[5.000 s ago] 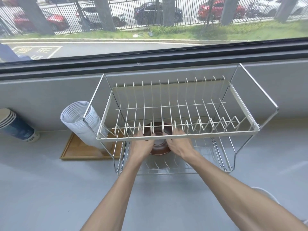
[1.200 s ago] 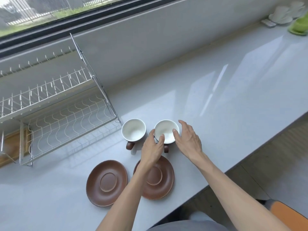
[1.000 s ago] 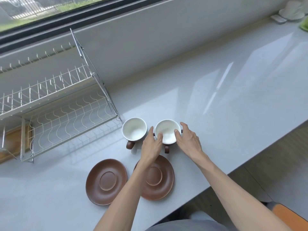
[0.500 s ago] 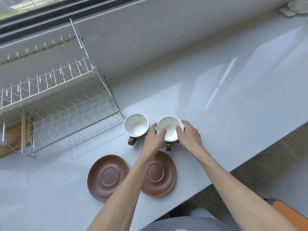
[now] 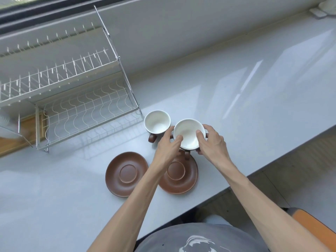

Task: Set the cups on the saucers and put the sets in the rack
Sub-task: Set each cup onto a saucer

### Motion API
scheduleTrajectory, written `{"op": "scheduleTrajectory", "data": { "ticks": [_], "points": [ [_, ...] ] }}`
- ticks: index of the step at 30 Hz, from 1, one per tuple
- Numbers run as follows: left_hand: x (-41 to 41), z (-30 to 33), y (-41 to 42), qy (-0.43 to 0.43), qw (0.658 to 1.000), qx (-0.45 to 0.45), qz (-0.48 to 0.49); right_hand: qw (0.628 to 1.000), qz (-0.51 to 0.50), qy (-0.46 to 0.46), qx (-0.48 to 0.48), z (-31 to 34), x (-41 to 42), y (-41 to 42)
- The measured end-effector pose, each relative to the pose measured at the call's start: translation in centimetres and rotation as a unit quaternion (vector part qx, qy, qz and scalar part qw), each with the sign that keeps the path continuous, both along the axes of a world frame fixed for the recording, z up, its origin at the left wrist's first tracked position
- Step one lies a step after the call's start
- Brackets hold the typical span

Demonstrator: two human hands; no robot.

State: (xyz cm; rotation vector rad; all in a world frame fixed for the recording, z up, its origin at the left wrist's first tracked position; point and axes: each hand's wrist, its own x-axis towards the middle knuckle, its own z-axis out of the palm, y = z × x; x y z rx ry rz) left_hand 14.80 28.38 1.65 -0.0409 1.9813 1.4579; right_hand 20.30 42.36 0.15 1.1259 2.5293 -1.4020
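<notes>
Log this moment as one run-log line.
step: cup to saucer | left hand and right hand: gripping right cup | left cup: on counter | saucers: bare

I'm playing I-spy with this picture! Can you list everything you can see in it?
cups: 2, white inside, brown outside; one on the counter, one held above the right saucer
saucers: 2, brown, side by side near the counter's front edge
dish rack: 1, white wire, two tiers, left
wooden tray: 1, behind the rack
counter: 1, grey
left hand, right hand: fingers grip the raised cup's rim
</notes>
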Motion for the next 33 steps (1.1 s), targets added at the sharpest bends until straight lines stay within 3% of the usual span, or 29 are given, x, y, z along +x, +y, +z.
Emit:
{"op": "scheduleTrajectory", "data": {
  "ticks": [17,33],
  "points": [
    [6.0,-1.5,-6.2,-0.05,0.998,-0.014,0.033,0.999,0.034,-0.033,-0.022,-2.4,5.9,-5.9],
    [6.1,-2.3,-8.1,-0.081,0.996,-0.026,0.039,0.999,0.025,-0.039,-0.023,-2.9,6.3,-8.0]
  ]
}}
